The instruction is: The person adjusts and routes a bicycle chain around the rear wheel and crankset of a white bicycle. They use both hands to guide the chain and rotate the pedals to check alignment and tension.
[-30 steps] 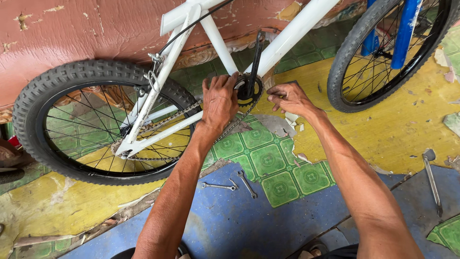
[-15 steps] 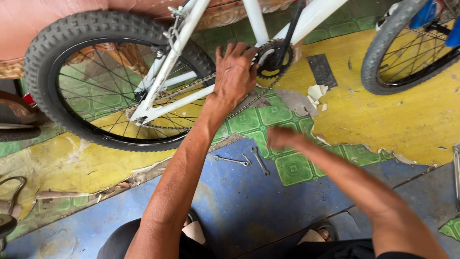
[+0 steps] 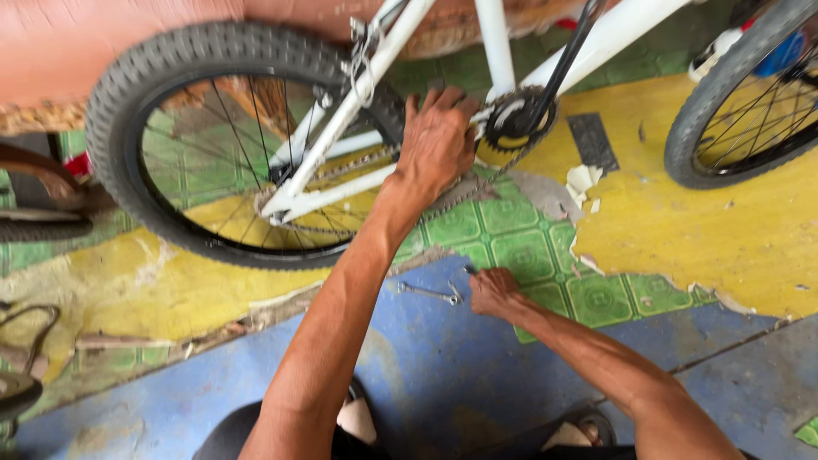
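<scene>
1. Since half a second ago the right hand [image 3: 494,294] has come down from mid-air to the floor; its fingers are curled over a small tool that is mostly hidden, so I cannot tell whether it is truly gripped; the spanner [image 3: 429,294] lies just beside it, apart
2. The left hand [image 3: 439,145] has stayed on the chain [image 3: 464,192] beside the chainring [image 3: 515,119], fingers spread and pressed flat, not closed round anything
3. Risk: if the crank [image 3: 569,51] turns, the fingertips near the teeth could be pinched
4. Risk: with eyes on the floor, the left hand could slip and the chain drop off
5. The white frame [image 3: 358,106] and rear wheel [image 3: 170,102] could roll or tip
</scene>
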`<state>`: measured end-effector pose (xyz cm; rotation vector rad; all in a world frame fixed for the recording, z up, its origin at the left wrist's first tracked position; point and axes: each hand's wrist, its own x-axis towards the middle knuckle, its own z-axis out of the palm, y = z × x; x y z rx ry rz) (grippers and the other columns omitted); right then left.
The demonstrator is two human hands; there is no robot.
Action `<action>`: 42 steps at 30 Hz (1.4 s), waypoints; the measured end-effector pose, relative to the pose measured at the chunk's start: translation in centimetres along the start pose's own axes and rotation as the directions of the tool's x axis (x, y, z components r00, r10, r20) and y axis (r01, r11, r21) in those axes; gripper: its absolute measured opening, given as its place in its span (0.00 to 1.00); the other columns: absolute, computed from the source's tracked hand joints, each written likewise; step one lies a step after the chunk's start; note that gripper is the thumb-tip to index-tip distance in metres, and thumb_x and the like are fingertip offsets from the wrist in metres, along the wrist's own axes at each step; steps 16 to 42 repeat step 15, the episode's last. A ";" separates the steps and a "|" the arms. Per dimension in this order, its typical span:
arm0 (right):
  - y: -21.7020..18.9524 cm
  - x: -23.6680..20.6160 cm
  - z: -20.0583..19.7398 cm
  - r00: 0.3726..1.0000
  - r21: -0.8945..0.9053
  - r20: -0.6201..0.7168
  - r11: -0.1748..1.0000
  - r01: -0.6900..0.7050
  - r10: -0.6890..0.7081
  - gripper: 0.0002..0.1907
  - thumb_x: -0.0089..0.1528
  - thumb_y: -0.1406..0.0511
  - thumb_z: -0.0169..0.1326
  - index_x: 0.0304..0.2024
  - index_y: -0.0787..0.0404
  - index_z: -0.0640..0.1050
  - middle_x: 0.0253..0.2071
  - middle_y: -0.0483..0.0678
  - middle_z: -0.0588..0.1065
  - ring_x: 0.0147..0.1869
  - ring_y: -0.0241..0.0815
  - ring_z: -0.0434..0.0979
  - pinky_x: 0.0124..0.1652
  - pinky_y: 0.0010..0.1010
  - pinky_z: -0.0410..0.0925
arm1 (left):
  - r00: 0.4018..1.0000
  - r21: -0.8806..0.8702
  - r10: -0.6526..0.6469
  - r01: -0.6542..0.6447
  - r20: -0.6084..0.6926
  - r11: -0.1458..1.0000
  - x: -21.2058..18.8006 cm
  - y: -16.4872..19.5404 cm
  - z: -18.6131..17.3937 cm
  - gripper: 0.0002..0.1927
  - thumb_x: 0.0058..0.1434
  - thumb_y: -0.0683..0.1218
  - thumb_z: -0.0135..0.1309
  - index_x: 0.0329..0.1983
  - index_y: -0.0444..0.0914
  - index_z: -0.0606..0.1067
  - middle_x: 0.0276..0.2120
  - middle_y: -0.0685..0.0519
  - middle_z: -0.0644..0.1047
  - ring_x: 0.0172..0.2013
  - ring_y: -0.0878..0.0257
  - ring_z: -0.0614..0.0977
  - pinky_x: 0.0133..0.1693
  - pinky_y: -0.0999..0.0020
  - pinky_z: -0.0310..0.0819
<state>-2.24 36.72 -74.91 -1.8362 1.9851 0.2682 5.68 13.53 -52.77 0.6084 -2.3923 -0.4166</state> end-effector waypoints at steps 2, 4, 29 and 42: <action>-0.4 0.3 -0.3 0.995 0.081 -0.095 0.996 0.042 -0.035 0.15 0.54 0.61 0.54 0.37 0.63 0.82 0.30 0.61 0.79 0.34 0.62 0.81 0.38 0.51 0.75 | 1.000 0.019 -0.004 0.004 0.025 1.000 0.0 -0.2 -0.1 0.20 0.51 0.42 0.62 0.49 0.41 0.78 0.48 0.47 0.76 0.53 0.46 0.75 0.55 0.35 0.61; -1.3 1.1 -1.1 0.978 0.150 -0.202 0.985 0.085 -0.054 0.16 0.55 0.58 0.55 0.39 0.62 0.80 0.27 0.60 0.78 0.30 0.62 0.80 0.34 0.52 0.74 | 1.000 0.039 0.012 -0.012 0.020 0.999 0.5 -0.3 -0.2 0.20 0.49 0.42 0.62 0.47 0.41 0.78 0.48 0.46 0.76 0.53 0.45 0.75 0.54 0.34 0.61; -7.2 1.1 -0.4 0.931 -0.020 -0.187 0.949 0.316 -0.314 0.27 0.61 0.60 0.57 0.59 0.69 0.73 0.45 0.63 0.77 0.47 0.60 0.80 0.46 0.53 0.71 | 0.998 0.038 -0.045 0.043 0.048 0.998 0.6 0.0 0.8 0.24 0.52 0.43 0.61 0.55 0.42 0.77 0.50 0.49 0.78 0.55 0.49 0.76 0.60 0.40 0.62; -7.2 1.1 -0.4 0.931 -0.020 -0.187 0.949 0.316 -0.314 0.27 0.61 0.60 0.57 0.59 0.69 0.73 0.45 0.63 0.77 0.47 0.60 0.80 0.46 0.53 0.71 | 0.998 0.038 -0.045 0.043 0.048 0.998 0.6 0.0 0.8 0.24 0.52 0.43 0.61 0.55 0.42 0.77 0.50 0.49 0.78 0.55 0.49 0.76 0.60 0.40 0.62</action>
